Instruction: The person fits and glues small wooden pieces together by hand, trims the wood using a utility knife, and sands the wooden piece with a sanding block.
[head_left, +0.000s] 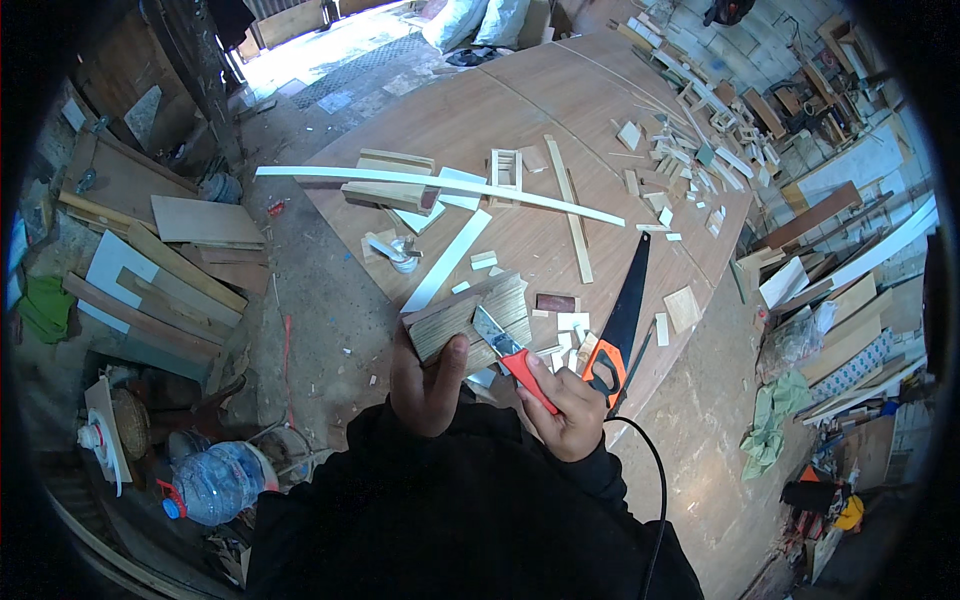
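Observation:
My left hand (428,385) grips a small block-like wooden piece (462,318) with a grooved, striped face, its thumb pressed on the near side. In my right hand (566,410) is a utility knife (520,368) with a red handle. The knife's metal blade end lies over the face of the wooden piece; whether its edge touches the wood I cannot tell. Just right of my right hand, a handsaw (627,310) with a dark blade and orange handle lies on the wooden table (480,110). Small offcuts (572,340) are scattered beside the knife.
A long pale strip (440,183) lies across a small wooden box (390,170). A roll of tape (403,258) sits near the table's left edge. Many wood scraps (690,160) cover the far right. A large water bottle (220,482) stands at the lower left; a black cable (655,460) hangs right.

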